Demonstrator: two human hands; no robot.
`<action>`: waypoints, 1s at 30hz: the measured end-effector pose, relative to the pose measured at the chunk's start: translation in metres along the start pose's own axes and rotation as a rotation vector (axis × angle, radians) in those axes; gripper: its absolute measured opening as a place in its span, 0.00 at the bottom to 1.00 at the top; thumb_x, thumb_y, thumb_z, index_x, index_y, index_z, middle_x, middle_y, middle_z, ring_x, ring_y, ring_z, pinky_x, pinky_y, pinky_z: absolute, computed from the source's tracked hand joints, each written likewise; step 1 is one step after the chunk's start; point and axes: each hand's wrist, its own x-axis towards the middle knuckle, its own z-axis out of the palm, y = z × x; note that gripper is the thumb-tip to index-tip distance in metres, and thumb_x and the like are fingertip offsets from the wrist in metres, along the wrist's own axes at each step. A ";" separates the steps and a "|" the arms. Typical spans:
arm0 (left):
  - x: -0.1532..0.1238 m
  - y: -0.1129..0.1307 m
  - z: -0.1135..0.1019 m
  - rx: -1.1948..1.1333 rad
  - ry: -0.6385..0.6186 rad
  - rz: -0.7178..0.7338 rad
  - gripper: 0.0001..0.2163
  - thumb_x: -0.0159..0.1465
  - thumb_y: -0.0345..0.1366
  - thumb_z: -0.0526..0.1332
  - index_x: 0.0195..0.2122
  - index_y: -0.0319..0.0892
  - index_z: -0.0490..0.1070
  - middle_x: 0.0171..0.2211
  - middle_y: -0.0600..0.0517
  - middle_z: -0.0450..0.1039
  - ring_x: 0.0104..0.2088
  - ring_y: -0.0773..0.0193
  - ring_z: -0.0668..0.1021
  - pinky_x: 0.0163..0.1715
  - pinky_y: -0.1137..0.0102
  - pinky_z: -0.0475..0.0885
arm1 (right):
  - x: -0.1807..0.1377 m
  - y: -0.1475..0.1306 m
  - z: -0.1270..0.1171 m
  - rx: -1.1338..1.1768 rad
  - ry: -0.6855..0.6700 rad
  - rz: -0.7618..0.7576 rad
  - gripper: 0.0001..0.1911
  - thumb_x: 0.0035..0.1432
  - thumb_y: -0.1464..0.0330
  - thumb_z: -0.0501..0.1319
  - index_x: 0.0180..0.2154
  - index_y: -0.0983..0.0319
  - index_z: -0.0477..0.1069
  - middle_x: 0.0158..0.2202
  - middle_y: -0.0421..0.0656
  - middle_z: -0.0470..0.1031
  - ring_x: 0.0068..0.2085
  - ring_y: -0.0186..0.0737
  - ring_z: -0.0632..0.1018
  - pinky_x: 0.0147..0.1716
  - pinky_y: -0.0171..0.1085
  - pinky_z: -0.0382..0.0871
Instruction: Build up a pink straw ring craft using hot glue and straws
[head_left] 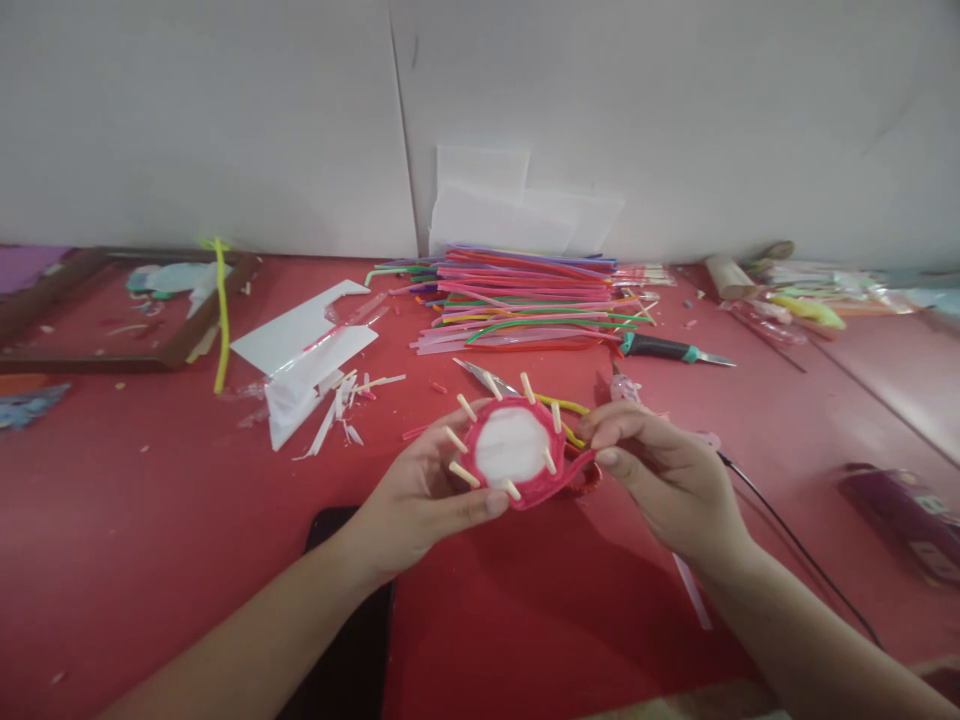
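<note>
My left hand grips a small round craft piece from the left: a white disc ringed with pink straw woven around several short wooden sticks that poke outward. My right hand is closed in a pinch on the pink straw at the piece's right edge, where a yellow straw also passes behind it. Both hands hold the piece just above the red table.
A pile of coloured straws lies behind the hands, with a craft knife and scissors nearby. White paper scraps lie at left, a wooden frame at far left. A black cable runs right, a dark phone below.
</note>
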 end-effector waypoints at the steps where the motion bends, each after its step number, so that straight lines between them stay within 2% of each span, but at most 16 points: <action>1: -0.001 -0.001 -0.001 0.009 0.017 -0.008 0.24 0.49 0.27 0.77 0.48 0.47 0.79 0.39 0.51 0.83 0.36 0.66 0.83 0.37 0.76 0.78 | 0.000 0.000 0.000 0.006 -0.004 0.003 0.04 0.64 0.68 0.64 0.34 0.57 0.75 0.35 0.42 0.78 0.39 0.38 0.80 0.39 0.36 0.77; 6: -0.003 -0.009 -0.009 0.090 0.044 -0.063 0.33 0.48 0.29 0.79 0.56 0.49 0.73 0.39 0.50 0.82 0.37 0.61 0.83 0.38 0.71 0.79 | 0.000 0.000 0.000 0.051 -0.019 0.028 0.03 0.63 0.67 0.65 0.34 0.57 0.75 0.35 0.41 0.78 0.39 0.36 0.80 0.40 0.34 0.76; 11: -0.003 -0.015 -0.015 0.108 0.029 -0.048 0.34 0.47 0.29 0.78 0.57 0.50 0.73 0.42 0.48 0.82 0.36 0.58 0.84 0.37 0.67 0.80 | 0.000 -0.002 0.001 0.107 -0.027 0.042 0.05 0.63 0.65 0.66 0.34 0.58 0.76 0.35 0.43 0.78 0.37 0.37 0.80 0.37 0.35 0.78; 14: -0.004 -0.014 -0.015 0.146 0.033 -0.047 0.36 0.47 0.30 0.78 0.58 0.53 0.72 0.40 0.50 0.81 0.35 0.60 0.83 0.35 0.70 0.79 | 0.000 -0.003 0.001 0.130 -0.040 0.034 0.03 0.63 0.67 0.66 0.34 0.58 0.76 0.35 0.42 0.78 0.37 0.36 0.80 0.36 0.34 0.78; 17: -0.003 -0.009 -0.013 0.168 -0.039 -0.061 0.35 0.50 0.30 0.77 0.59 0.54 0.72 0.39 0.51 0.81 0.33 0.63 0.82 0.33 0.72 0.77 | 0.000 -0.003 0.001 0.126 -0.049 0.020 0.03 0.62 0.67 0.66 0.34 0.58 0.76 0.36 0.44 0.78 0.38 0.38 0.80 0.35 0.35 0.79; 21: -0.003 -0.005 -0.010 0.168 -0.137 -0.093 0.32 0.53 0.31 0.76 0.59 0.53 0.72 0.39 0.50 0.81 0.37 0.60 0.82 0.37 0.70 0.77 | -0.002 -0.003 0.002 0.149 -0.072 0.013 0.03 0.63 0.68 0.66 0.35 0.58 0.76 0.40 0.45 0.79 0.41 0.39 0.82 0.39 0.37 0.81; 27: -0.005 0.002 -0.004 0.195 -0.171 -0.104 0.33 0.53 0.29 0.75 0.60 0.56 0.72 0.34 0.52 0.80 0.36 0.60 0.82 0.36 0.70 0.77 | -0.004 -0.004 0.001 0.227 -0.113 0.011 0.02 0.63 0.70 0.65 0.35 0.58 0.75 0.46 0.44 0.80 0.48 0.38 0.82 0.44 0.36 0.81; 30: -0.006 0.003 -0.001 0.192 -0.163 -0.112 0.32 0.54 0.30 0.75 0.59 0.57 0.73 0.33 0.53 0.81 0.37 0.59 0.82 0.37 0.70 0.78 | -0.001 -0.004 -0.001 0.237 -0.155 -0.017 0.04 0.63 0.71 0.66 0.34 0.58 0.74 0.48 0.44 0.81 0.50 0.40 0.82 0.47 0.40 0.81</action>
